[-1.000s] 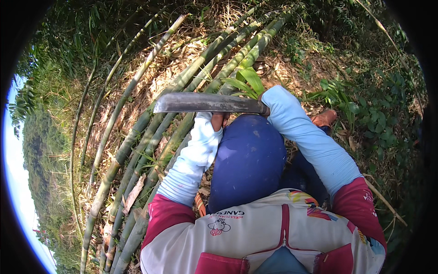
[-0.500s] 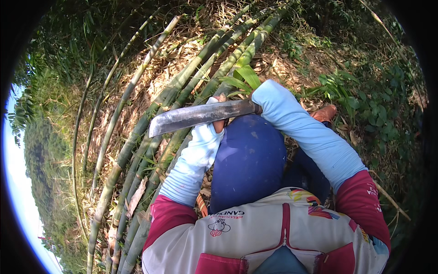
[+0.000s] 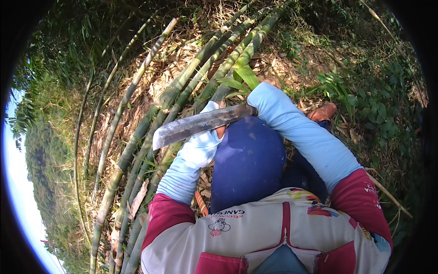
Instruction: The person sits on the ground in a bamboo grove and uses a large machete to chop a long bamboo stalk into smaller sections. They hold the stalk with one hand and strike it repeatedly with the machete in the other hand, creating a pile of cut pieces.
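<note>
A machete (image 3: 196,128) with a broad, worn grey blade points left across the front of my raised knee. Its handle end runs to my right hand (image 3: 252,109), which is closed on it, mostly covered by the light blue sleeve. Behind the blade lies my left hand (image 3: 221,132); only a small patch of it shows, and its fingers are hidden. Several long green bamboo poles (image 3: 171,91) lie beside and beyond the left hand. Whether that hand touches a pole cannot be seen. Green leaf blades (image 3: 247,76) stand just past the right hand.
My knee in dark blue trousers (image 3: 248,160) rises between my arms. A brown shoe or foot (image 3: 322,112) shows right of it. Thinner bamboo stems (image 3: 132,86) lean at the left. Dry leaves (image 3: 283,68) cover the ground, with leafy plants (image 3: 383,105) on the right.
The machete blade has tilted, its tip lower and slightly to the right. My right forearm has shifted a little left and my left hand sits slightly differently behind the blade.
</note>
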Demonstrator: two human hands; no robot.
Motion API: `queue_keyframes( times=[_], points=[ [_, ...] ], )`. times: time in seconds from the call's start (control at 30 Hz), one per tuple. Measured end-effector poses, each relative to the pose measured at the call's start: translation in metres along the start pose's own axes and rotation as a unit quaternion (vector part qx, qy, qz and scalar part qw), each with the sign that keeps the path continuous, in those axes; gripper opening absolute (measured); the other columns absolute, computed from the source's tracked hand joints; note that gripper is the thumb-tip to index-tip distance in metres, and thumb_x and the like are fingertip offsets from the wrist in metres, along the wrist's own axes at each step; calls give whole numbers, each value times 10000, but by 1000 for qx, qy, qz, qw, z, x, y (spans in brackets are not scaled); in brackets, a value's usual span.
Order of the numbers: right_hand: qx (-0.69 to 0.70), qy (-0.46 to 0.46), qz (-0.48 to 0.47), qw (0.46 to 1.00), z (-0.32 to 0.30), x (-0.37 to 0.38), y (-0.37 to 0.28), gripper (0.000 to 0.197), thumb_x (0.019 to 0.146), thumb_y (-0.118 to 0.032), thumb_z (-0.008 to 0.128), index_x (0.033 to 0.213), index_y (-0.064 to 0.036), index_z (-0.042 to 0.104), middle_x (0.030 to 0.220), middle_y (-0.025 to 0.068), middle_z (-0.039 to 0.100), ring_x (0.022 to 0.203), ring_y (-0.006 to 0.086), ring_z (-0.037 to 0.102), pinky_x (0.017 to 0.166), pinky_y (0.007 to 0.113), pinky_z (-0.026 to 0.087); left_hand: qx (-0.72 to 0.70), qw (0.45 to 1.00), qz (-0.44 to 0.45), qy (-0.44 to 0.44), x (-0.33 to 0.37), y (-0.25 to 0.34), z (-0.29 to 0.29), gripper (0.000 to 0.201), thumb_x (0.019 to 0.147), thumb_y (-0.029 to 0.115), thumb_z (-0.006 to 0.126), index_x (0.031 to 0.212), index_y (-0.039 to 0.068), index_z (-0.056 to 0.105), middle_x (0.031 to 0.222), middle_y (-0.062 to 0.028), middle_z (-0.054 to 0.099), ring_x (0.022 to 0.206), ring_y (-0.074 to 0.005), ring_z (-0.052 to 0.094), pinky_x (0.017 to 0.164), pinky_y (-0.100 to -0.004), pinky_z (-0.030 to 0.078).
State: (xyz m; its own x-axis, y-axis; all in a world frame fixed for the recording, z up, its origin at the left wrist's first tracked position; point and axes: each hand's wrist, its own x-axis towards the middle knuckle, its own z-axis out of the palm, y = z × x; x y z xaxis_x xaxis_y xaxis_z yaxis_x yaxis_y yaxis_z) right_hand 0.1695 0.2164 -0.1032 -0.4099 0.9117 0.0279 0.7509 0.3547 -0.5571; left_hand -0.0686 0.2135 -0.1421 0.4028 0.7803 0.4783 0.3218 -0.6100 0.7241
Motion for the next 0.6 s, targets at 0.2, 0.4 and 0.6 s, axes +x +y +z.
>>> queue_keyframes(
  times=[0.2, 0.4, 0.6],
  points=[
    [182, 122, 259, 941, 80, -34, 80, 168, 782, -150, 657, 829, -56, 527, 671, 59, 519, 612, 198, 503, 574, 349, 436, -81, 984, -81, -135, -17, 69, -45, 171, 868, 165, 628, 871, 34, 520, 771, -49, 563, 705, -137, 529, 654, -279, 430],
    [528, 208, 373, 734, 154, -127, 172, 395, 755, -11, 677, 1083, -18, 456, 762, 23, 519, 657, 120, 460, 626, 277, 449, -345, 905, -248, 12, -38, 40, -74, 224, 929, 243, 574, 978, 67, 446, 707, -23, 456, 546, -90, 399, 492, -237, 348],
    [253, 207, 289, 900, 107, -118, 118, 374, 745, -112, 735, 992, -6, 475, 717, 63, 609, 647, 127, 558, 614, 267, 457, -481, 842, -243, 17, -4, 43, -48, 306, 948, 323, 547, 1045, 50, 449, 763, -45, 442, 544, -115, 409, 483, -258, 362]
  ],
)
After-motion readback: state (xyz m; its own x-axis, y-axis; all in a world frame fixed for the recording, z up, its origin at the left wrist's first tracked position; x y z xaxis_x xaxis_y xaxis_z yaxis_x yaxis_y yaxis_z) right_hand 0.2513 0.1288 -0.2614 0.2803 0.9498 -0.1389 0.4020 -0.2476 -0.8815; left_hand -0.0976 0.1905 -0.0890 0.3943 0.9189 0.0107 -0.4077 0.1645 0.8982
